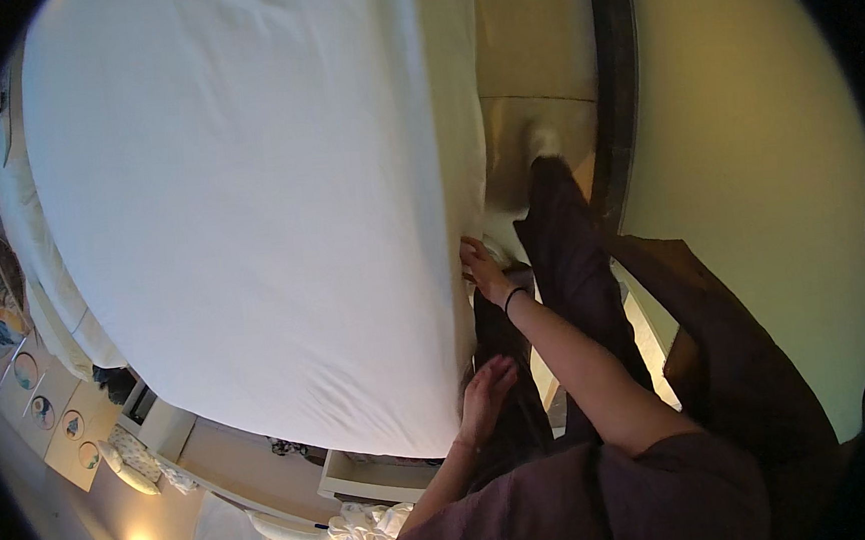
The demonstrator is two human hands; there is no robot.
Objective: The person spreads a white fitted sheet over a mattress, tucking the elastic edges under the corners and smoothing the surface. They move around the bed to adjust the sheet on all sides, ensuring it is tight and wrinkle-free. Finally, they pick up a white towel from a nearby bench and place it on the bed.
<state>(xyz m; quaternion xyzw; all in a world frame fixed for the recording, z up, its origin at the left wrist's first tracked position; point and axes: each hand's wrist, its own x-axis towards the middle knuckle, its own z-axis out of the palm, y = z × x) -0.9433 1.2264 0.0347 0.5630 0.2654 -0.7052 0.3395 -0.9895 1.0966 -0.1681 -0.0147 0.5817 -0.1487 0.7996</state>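
A white fitted-looking bed sheet (248,208) covers a mattress and falls over its side. My right hand (483,266) is at the hanging edge of the sheet, a dark band around its wrist. The fingers bend against the cloth and appear to pinch it. Nearer to me, my left hand (489,398) is beside the bed's near corner, slightly blurred. Its fingers are loosely apart, with nothing visible in them. Small creases mark the sheet close to that corner.
A tiled floor strip (533,45) runs between bed and wall (731,136), with a dark baseboard (616,91). My legs (568,223) stand there. White bedding (53,274) is heaped at far left. Crumpled white cloth (368,530) lies near a white open unit (372,477).
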